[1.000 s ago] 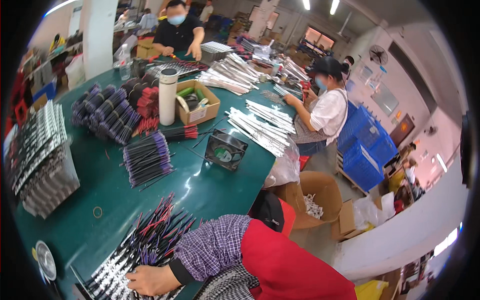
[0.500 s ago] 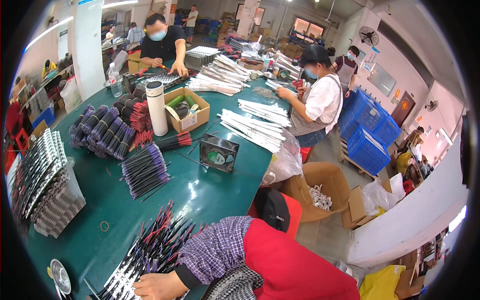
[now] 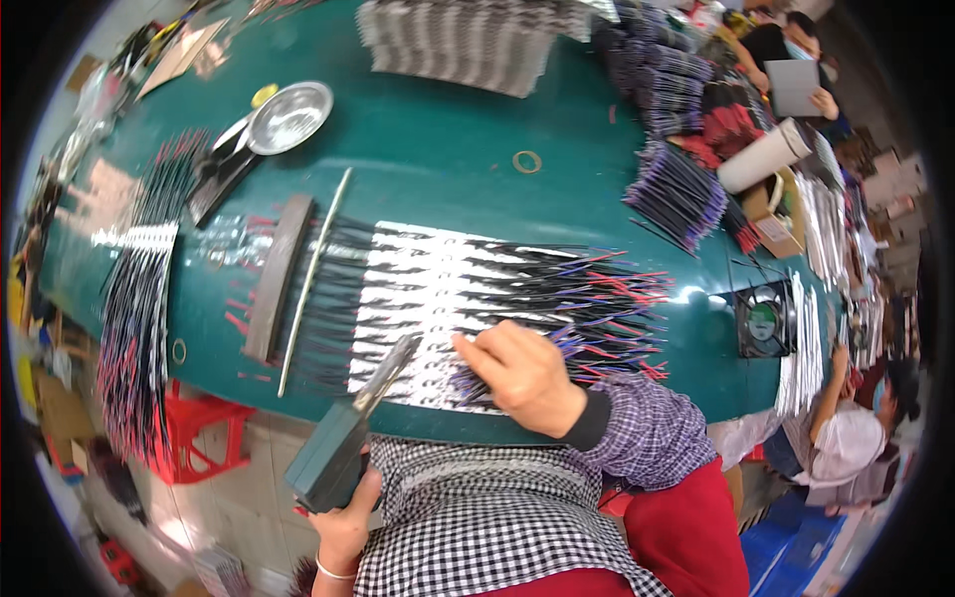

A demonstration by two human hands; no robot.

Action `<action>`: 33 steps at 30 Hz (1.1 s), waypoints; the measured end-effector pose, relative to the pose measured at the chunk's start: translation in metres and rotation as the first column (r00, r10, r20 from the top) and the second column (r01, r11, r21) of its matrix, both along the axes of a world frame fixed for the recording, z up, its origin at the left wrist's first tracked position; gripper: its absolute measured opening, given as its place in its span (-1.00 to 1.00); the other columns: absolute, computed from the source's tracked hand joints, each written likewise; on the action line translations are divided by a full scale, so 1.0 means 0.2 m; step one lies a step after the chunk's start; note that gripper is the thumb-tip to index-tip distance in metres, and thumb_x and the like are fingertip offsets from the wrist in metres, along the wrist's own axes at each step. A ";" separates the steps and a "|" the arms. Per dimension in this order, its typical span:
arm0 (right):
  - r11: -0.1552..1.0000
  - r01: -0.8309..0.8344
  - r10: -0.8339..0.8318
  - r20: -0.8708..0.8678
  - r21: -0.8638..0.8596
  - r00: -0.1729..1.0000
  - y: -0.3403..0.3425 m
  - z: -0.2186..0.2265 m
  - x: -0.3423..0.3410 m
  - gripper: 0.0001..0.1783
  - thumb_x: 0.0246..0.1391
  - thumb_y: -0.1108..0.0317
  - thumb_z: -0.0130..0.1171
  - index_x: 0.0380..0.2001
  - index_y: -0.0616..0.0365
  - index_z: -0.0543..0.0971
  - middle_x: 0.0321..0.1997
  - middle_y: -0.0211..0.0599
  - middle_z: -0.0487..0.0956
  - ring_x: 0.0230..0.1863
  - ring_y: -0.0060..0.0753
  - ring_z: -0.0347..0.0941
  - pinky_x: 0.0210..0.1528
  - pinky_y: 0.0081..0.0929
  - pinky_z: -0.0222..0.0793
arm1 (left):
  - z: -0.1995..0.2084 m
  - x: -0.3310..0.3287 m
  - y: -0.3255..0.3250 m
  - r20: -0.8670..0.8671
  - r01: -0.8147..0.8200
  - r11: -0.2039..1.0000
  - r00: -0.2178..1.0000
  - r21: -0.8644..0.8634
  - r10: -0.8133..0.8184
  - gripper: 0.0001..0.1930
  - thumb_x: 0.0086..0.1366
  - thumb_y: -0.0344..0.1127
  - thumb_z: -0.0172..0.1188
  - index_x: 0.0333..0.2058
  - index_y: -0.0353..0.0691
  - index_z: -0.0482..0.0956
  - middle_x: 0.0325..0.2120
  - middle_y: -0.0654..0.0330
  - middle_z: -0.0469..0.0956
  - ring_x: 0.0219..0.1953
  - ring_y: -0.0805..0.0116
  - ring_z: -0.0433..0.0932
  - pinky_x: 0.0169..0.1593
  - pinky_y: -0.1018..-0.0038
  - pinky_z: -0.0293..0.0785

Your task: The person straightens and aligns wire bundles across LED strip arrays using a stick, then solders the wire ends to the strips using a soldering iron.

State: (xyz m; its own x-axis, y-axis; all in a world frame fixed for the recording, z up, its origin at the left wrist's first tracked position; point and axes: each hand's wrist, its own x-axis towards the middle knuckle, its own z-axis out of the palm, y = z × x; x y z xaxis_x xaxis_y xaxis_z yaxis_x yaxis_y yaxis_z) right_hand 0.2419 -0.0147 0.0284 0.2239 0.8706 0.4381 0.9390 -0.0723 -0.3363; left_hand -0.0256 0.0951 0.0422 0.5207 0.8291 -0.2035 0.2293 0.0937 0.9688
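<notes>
under half-curled right hand [image 3: 525, 374], hold unclear, lie wires [image 3: 557, 284]; left hand [image 3: 346, 522] clasps green tool [image 3: 330, 455]

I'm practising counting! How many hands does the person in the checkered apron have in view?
2: the left hand, partly hidden, holds a dark tool; the right hand is over the white strips.

Even, bright light leaves pale glare on the green tabletop [image 3: 448, 149] and nearly burns out the white strips [image 3: 430, 298]. Fisheye distortion bows straight edges toward the black rim, where detail turns soft.
</notes>
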 end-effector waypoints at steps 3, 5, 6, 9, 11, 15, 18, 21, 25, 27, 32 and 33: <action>1.000 -0.011 0.010 -0.051 -0.005 0.999 0.04 0.01 -0.01 -0.41 -0.38 0.65 0.18 -0.08 0.29 0.63 -0.27 -0.22 0.51 -0.28 -0.18 0.46 -0.29 -0.30 0.43 | 0.09 0.04 -0.02 -0.064 -0.049 0.997 0.997 -0.064 0.045 -0.74 0.13 -0.48 0.42 -0.17 -0.36 0.66 -0.33 0.21 0.68 -0.33 0.44 0.60 -0.21 0.46 0.54; 1.000 -0.015 0.014 -0.016 -0.026 1.000 0.04 0.01 -0.01 -0.48 -0.30 0.57 0.18 -0.10 0.29 0.63 -0.27 -0.26 0.49 -0.26 -0.22 0.45 -0.29 -0.33 0.41 | 0.09 0.02 -0.02 -0.095 -0.032 0.998 0.995 -0.050 0.027 -0.76 0.12 -0.46 0.43 -0.21 -0.36 0.67 -0.38 0.20 0.67 -0.40 0.43 0.59 -0.26 0.46 0.53; 0.999 -0.013 0.014 0.017 -0.034 1.000 0.04 0.02 -0.01 -0.58 -0.16 0.48 0.18 -0.13 0.28 0.63 -0.29 -0.32 0.48 -0.25 -0.29 0.45 -0.30 -0.38 0.39 | 0.08 0.02 -0.03 -0.117 0.004 1.000 0.993 -0.028 -0.007 -0.78 0.12 -0.44 0.44 -0.24 -0.35 0.68 -0.43 0.20 0.67 -0.46 0.43 0.58 -0.32 0.45 0.52; 0.997 -0.024 0.029 0.057 -0.078 0.998 0.04 0.03 -0.02 -0.59 -0.14 0.45 0.17 -0.13 0.28 0.63 -0.32 -0.33 0.47 -0.27 -0.30 0.44 -0.33 -0.39 0.35 | 0.09 0.04 -0.03 -0.103 0.035 0.999 0.994 0.037 -0.031 -0.79 0.12 -0.44 0.42 -0.26 -0.36 0.68 -0.46 0.18 0.65 -0.49 0.42 0.57 -0.36 0.46 0.49; 0.997 -0.033 0.038 0.061 -0.073 0.997 0.03 0.02 -0.01 -0.60 -0.13 0.44 0.17 -0.14 0.27 0.63 -0.33 -0.33 0.46 -0.28 -0.31 0.43 -0.34 -0.39 0.34 | 0.09 0.06 -0.02 -0.082 0.077 0.991 0.994 0.112 -0.068 -0.79 0.12 -0.45 0.41 -0.25 -0.36 0.67 -0.45 0.17 0.65 -0.48 0.41 0.57 -0.36 0.47 0.49; 0.997 -0.044 0.047 0.056 -0.056 0.997 0.02 0.02 -0.01 -0.61 -0.12 0.42 0.17 -0.15 0.27 0.64 -0.35 -0.36 0.44 -0.30 -0.32 0.41 -0.34 -0.40 0.32 | 0.07 0.08 -0.01 -0.101 0.162 0.977 0.984 0.141 -0.148 -0.75 0.10 -0.49 0.38 -0.22 -0.41 0.65 -0.39 0.11 0.62 -0.44 0.35 0.58 -0.35 0.49 0.49; 0.997 -0.052 0.056 0.062 -0.057 0.997 0.02 0.02 -0.01 -0.61 -0.12 0.42 0.17 -0.15 0.27 0.63 -0.35 -0.37 0.44 -0.29 -0.33 0.41 -0.35 -0.41 0.32 | 0.05 0.08 -0.02 -0.093 0.179 0.971 0.982 0.158 -0.166 -0.74 0.08 -0.51 0.38 -0.21 -0.43 0.64 -0.37 0.08 0.61 -0.44 0.33 0.58 -0.34 0.49 0.49; 0.997 -0.053 0.057 0.060 -0.061 0.997 0.02 0.02 0.00 -0.62 -0.13 0.41 0.17 -0.16 0.27 0.63 -0.35 -0.37 0.44 -0.30 -0.34 0.40 -0.37 -0.42 0.29 | 0.06 0.09 -0.01 -0.125 0.221 0.961 0.971 0.169 -0.202 -0.75 0.08 -0.52 0.37 -0.22 -0.43 0.64 -0.37 0.07 0.61 -0.45 0.32 0.58 -0.35 0.48 0.49; 0.997 -0.054 0.057 0.044 -0.058 0.997 0.02 0.02 0.00 -0.65 -0.12 0.41 0.17 -0.19 0.27 0.64 -0.36 -0.37 0.43 -0.31 -0.35 0.39 -0.39 -0.42 0.26 | 0.07 0.11 0.00 -0.186 0.285 0.941 0.950 0.180 -0.252 -0.75 0.08 -0.52 0.37 -0.23 -0.43 0.63 -0.38 0.08 0.60 -0.47 0.32 0.56 -0.36 0.47 0.49; 0.997 -0.053 0.056 0.053 -0.054 0.997 0.02 0.01 0.00 -0.67 -0.12 0.41 0.16 -0.21 0.28 0.64 -0.37 -0.37 0.42 -0.32 -0.36 0.38 -0.39 -0.42 0.25 | 0.07 0.11 0.00 -0.194 0.284 0.946 0.948 0.160 -0.252 -0.75 0.08 -0.53 0.37 -0.23 -0.43 0.63 -0.38 0.08 0.59 -0.47 0.32 0.56 -0.37 0.47 0.48; 0.997 -0.053 0.056 0.068 -0.053 0.996 0.03 0.02 0.00 -0.66 -0.12 0.41 0.16 -0.21 0.29 0.64 -0.39 -0.38 0.40 -0.32 -0.36 0.37 -0.39 -0.44 0.25 | 0.08 0.10 0.00 -0.209 0.290 0.947 0.943 0.136 -0.258 -0.75 0.08 -0.54 0.36 -0.22 -0.44 0.63 -0.37 0.07 0.59 -0.46 0.30 0.57 -0.37 0.48 0.48; 0.997 -0.054 0.058 0.071 -0.054 0.996 0.03 0.02 0.00 -0.66 -0.12 0.40 0.16 -0.21 0.29 0.64 -0.39 -0.38 0.40 -0.32 -0.36 0.37 -0.39 -0.44 0.25 | 0.08 0.10 0.01 -0.206 0.293 0.945 0.943 0.148 -0.260 -0.75 0.08 -0.54 0.36 -0.22 -0.44 0.63 -0.37 0.06 0.59 -0.46 0.30 0.57 -0.36 0.48 0.49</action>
